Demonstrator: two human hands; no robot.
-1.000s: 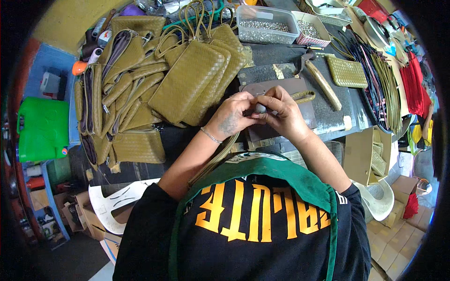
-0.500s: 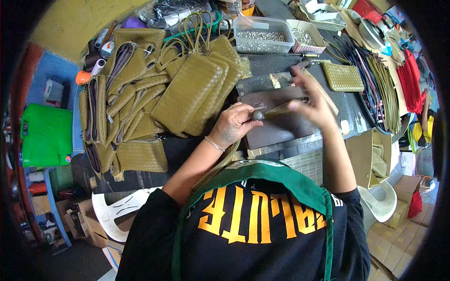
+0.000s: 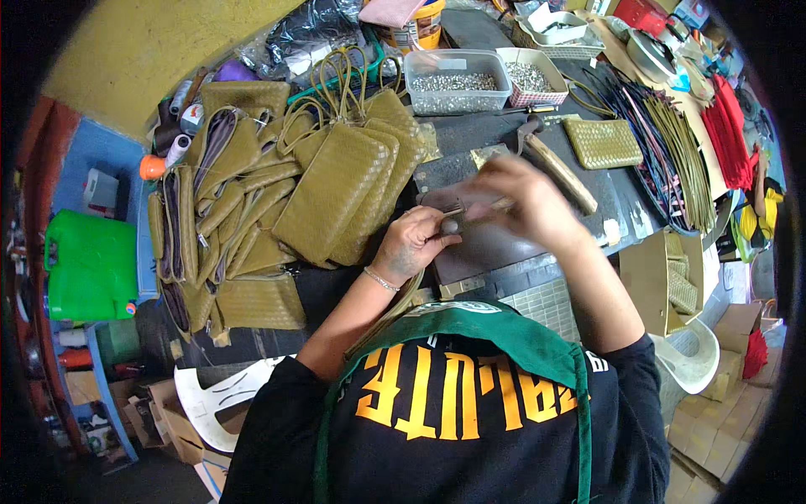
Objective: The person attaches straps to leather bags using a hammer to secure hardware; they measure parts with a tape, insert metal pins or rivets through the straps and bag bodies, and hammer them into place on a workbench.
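Note:
My left hand (image 3: 411, 244) pinches an olive strap (image 3: 409, 291), whose length trails down beside my left forearm. A grey rounded knob (image 3: 450, 226) shows at the thumb and fingertips; what it belongs to is hidden. Close to these fingertips, my right hand (image 3: 525, 202) is smeared by motion, so its fingers and anything in them cannot be made out. Under both hands lies a dark smooth slab (image 3: 457, 262). A hammer (image 3: 561, 172) with a wooden handle rests just beyond my right hand. Left of my hands, olive woven pouches (image 3: 332, 197) with wrist loops are piled up.
A clear tub (image 3: 457, 102) of small metal pieces and a lined basket (image 3: 533, 80) of similar pieces stand at the back. One olive woven pouch (image 3: 603, 143) lies at right, beside bundled straps (image 3: 672, 160). An open carton (image 3: 642, 281) stands at lower right.
My right hand has moved left and closer to my left hand, its fingers now blurred. The hammer is less covered. My left hand keeps its pinch, and the whole view has shifted slightly.

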